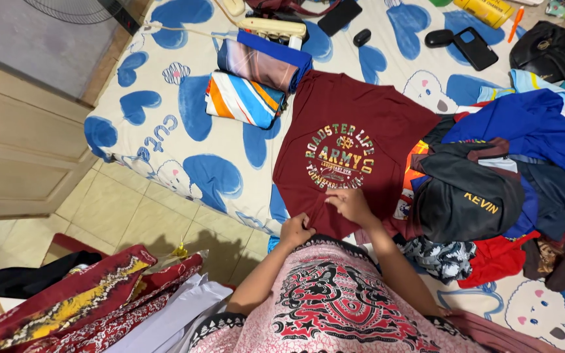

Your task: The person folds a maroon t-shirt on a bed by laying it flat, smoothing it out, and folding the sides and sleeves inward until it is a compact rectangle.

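Two hands working at the near hem of a maroon T-shirt (351, 153) that is lying spread flat on a bed.

The left hand (295, 230) is pinching the hem, its grip closed on the cloth; the right hand (351, 206) is pressing flat on the shirt just beside it, fingers together and holding nothing. The shirt is resting on a sheet with blue hearts (165, 111), between a stack of folded clothes (256, 78) and a loose heap of clothes (498, 189).

That maroon t-shirt (351, 147) looks like soft matt cotton with a slightly raised gold print. At 12 o'clock the black phone (474, 48) is glossy plastic; at 9 the floor tiles (125, 212) look smooth, faintly shiny.
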